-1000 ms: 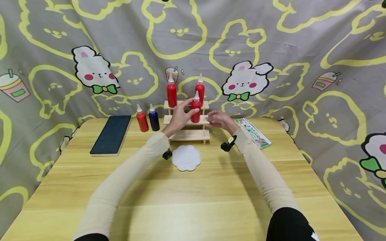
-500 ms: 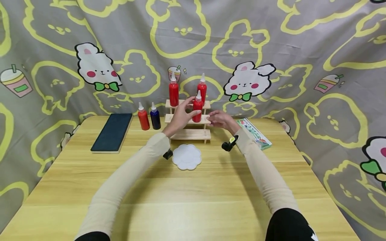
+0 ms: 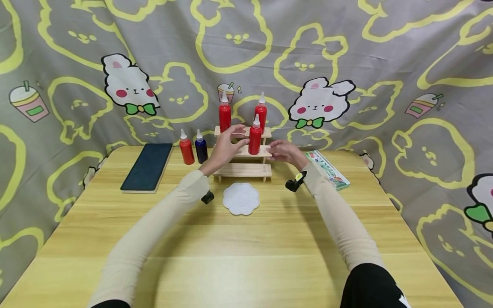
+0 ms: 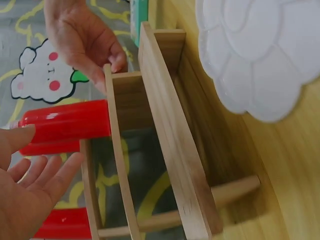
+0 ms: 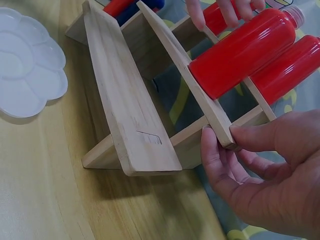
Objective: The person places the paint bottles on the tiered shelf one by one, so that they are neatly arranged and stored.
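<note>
A three-tier wooden stand (image 3: 245, 170) stands at the back of the table. On its middle tier, near the right end, a red squeeze bottle (image 3: 254, 140) with a white nozzle stands upright. My left hand (image 3: 226, 147) is just left of this bottle, fingers spread and apart from it. With thumb and fingers, my right hand (image 5: 272, 170) pinches the right end of the middle tier. Two more red bottles, a left one (image 3: 225, 116) and a right one (image 3: 261, 113), stand on the top tier. The bottom tier holds nothing.
Left of the stand are an orange-red bottle (image 3: 186, 149) and a dark blue bottle (image 3: 201, 147). A dark rectangular board (image 3: 147, 167) lies further left. In front is a white flower-shaped palette (image 3: 241, 199); a green patterned box (image 3: 328, 170) lies right. A patterned curtain (image 3: 246, 51) hangs behind.
My left hand has let go of the red bottle and drawn slightly left, leaving it on the middle tier. The right hand stays at the tier's end. The head view has shifted slightly.
</note>
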`<state>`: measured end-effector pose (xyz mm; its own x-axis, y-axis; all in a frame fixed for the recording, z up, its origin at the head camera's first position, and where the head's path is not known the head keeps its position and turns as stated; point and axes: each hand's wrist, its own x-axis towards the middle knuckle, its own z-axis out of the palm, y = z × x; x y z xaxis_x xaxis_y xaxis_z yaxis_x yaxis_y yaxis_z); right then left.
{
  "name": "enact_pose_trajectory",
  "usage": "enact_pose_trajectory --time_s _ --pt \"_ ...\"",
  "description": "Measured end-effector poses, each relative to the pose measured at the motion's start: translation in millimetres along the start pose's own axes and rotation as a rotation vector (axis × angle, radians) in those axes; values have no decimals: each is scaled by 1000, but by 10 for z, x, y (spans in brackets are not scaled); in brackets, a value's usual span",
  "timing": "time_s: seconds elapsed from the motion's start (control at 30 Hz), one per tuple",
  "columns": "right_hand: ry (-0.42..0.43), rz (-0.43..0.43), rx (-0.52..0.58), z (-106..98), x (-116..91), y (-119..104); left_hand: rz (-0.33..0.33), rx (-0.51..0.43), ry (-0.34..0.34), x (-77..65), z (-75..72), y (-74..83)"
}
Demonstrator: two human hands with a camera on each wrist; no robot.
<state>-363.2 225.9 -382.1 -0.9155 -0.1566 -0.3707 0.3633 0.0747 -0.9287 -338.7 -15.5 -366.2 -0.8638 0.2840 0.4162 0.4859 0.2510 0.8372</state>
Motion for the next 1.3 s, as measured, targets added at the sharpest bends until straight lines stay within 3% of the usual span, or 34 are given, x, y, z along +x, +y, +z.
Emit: enact_pose_trajectory --time_s 0.17,0.37,0.47,0.8,1.0,1.1,1.3 --pt "-9 -8 -4 -12 -12 -6 39 17 -4 -100 -158 -13" --pt "-7 3 13 5 -16 -16 20 -47 -80 -262 -390 -79" --pt "-4 8 -2 9 -31 -35 22 -38 -77 -324 -501 -131" --pt "-20 14 -23 -14 -33 -10 118 121 121 -557 -832 -366" --pt "-32 34 -26 -45 -60 37 165 237 294 -684 -974 -533" --pt "-28 28 -21 -44 -65 32 147 270 344 -695 -1056 -586" --pt "-36 34 -25 -14 -29 -19 34 315 330 -706 -1197 -651"
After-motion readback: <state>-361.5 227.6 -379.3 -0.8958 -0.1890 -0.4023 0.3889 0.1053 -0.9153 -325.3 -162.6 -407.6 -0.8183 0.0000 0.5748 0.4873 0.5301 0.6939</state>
